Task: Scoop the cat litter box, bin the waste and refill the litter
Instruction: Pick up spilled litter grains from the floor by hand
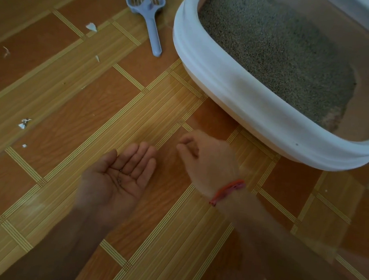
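Litter box (230, 85): stands on the tiled floor (68, 105) at upper right, holding grey litter (279, 49) banked toward the far end, with bare base showing at the near end. Scoop (147, 6): lies flat on the floor just beside the box's left wall, held by nobody.

Left hand (118, 176): palm up, fingers relaxed and together, cupping a few dark grains (120, 177). Right hand (206, 158): blurred, fingers curled low over the floor beside it, thumb near forefinger; whether it pinches a grain cannot be told.

Risks: the left palm is a shallow cup, so any tilt would likely spill the grains back onto the floor. Single grains may slip from a fingertip pinch. The grains are hard to tell against the patterned tiles and may be missed.

Count: one litter box, one scoop, two hands, one red wristband (228, 191), at least six white scraps (91, 26) scattered on the floor at left. Palm grains are too small to count.
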The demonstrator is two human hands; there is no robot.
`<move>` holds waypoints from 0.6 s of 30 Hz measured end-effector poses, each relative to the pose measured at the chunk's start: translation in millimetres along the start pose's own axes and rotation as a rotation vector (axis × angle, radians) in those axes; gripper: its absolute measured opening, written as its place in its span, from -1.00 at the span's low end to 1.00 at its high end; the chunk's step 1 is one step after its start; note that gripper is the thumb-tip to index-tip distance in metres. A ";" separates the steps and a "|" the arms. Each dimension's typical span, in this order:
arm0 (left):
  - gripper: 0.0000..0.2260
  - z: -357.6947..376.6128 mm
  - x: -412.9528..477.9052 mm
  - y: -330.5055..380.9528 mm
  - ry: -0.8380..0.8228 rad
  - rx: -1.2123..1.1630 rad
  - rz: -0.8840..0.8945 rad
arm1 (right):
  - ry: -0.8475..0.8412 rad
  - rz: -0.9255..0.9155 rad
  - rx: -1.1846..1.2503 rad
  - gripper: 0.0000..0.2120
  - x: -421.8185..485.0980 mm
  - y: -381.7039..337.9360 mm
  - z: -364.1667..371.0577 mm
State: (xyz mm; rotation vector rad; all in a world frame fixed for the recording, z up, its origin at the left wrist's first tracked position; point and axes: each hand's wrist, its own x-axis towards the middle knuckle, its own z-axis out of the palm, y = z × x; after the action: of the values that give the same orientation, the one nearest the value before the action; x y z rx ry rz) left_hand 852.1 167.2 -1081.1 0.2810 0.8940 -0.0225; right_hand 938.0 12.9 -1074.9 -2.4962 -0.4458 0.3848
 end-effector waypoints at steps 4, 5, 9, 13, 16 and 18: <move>-0.59 2.2 -0.7 0.3 -0.002 -0.001 -0.002 | -0.004 0.073 -0.088 -0.88 15.8 18.6 -0.2; -0.59 2.7 -0.9 0.0 -0.001 -0.003 -0.003 | -0.002 0.079 -0.102 -0.88 18.4 19.7 0.8; -0.55 2.8 -0.5 0.6 0.006 -0.007 0.003 | -0.024 0.078 -0.100 -0.89 23.2 17.8 7.0; -0.64 2.9 -0.6 0.8 0.017 0.002 0.004 | -0.026 0.061 -0.087 -0.89 26.2 16.0 10.2; -0.64 2.1 -0.3 1.1 0.013 0.000 0.005 | -0.028 0.048 -0.110 -0.89 28.9 15.0 11.7; -0.62 2.1 0.0 0.8 0.012 0.005 0.006 | -0.030 0.037 -0.137 -0.87 30.2 13.8 11.8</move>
State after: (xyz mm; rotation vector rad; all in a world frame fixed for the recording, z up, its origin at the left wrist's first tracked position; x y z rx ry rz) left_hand 853.9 167.4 -1079.7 0.2883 0.9050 -0.0172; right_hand 964.2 19.7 -1097.5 -2.6373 -0.4526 0.4194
